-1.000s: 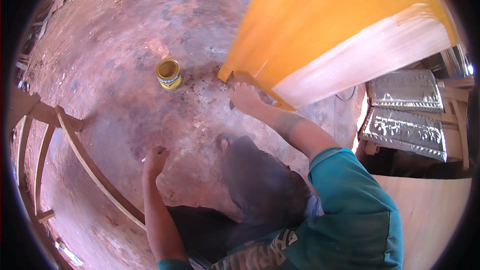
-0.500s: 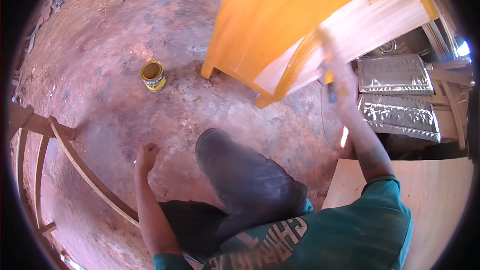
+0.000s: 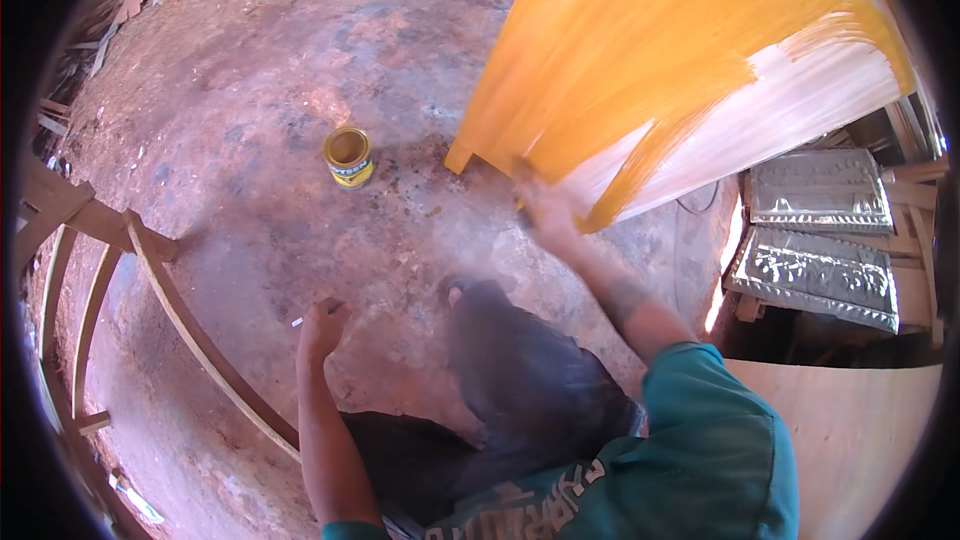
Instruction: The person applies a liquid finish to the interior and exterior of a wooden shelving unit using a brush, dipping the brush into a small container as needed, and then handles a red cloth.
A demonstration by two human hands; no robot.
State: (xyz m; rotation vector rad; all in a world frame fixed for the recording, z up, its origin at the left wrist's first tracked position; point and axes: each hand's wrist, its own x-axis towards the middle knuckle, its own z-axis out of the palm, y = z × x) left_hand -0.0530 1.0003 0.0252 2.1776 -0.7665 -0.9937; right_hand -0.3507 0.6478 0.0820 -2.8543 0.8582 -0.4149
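In my right hand [image 3: 550,224] is a paintbrush [image 3: 522,172], its bristles against the lower left part of a wooden panel [image 3: 640,70]. Yellow-orange paint covers much of that panel, while a pale band along its lower right side shows bare or thinly coated wood. Motion blurs the brush and fingers a little. My left hand [image 3: 322,328] is closed above the floor, left of my knee, with a small thin white stick [image 3: 297,321] poking out of the fingers. An open paint tin [image 3: 348,157] with a yellow and dark label stands on the floor left of the panel.
Curved wooden frame pieces [image 3: 200,330] rise at the left. Two shiny embossed metal-like sheets [image 3: 820,275] lie on timber at the right. A pale plywood board [image 3: 850,430] is beside my right side. Scrap wood [image 3: 130,0] lies along the far left edge.
My right hand has swept the brush left and down to the panel's lower left. A broad new paint streak crosses the pale band. The view has shifted, and the stick now shows in my left hand.
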